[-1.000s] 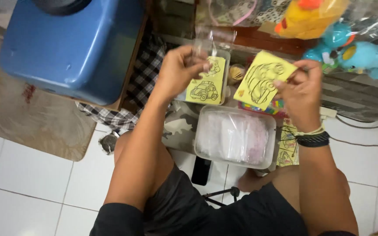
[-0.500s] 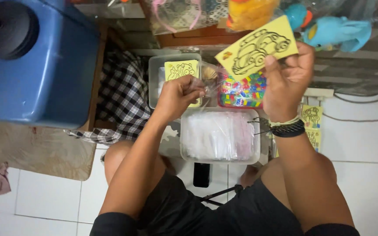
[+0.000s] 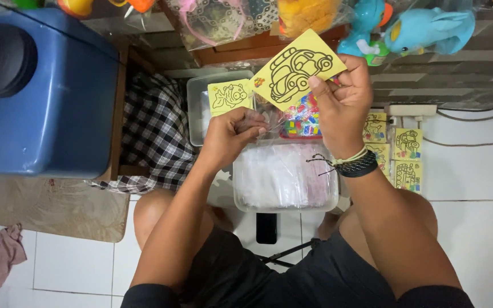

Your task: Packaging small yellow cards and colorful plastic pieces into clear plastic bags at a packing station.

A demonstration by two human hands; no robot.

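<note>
Yellow car card (image 3: 296, 69) pinched in right grip (image 3: 342, 98); left grip (image 3: 236, 132) clamped on clear bag (image 3: 269, 122).

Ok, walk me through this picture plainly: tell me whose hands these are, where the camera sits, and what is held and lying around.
There is no machine here. The camera is worn on a seated person's head and looks down, so both arms are that person's own. The right hand holds up a yellow square card with a black car outline. The left hand pinches a thin clear plastic sleeve in its fingers. Just beyond it a smaller yellow card with an animal outline lies in a grey tray. Below the hands sits a clear plastic tub of clear bags. More yellow outline cards lie on the white tiled floor at right. A big blue plastic container stands at left.
</note>
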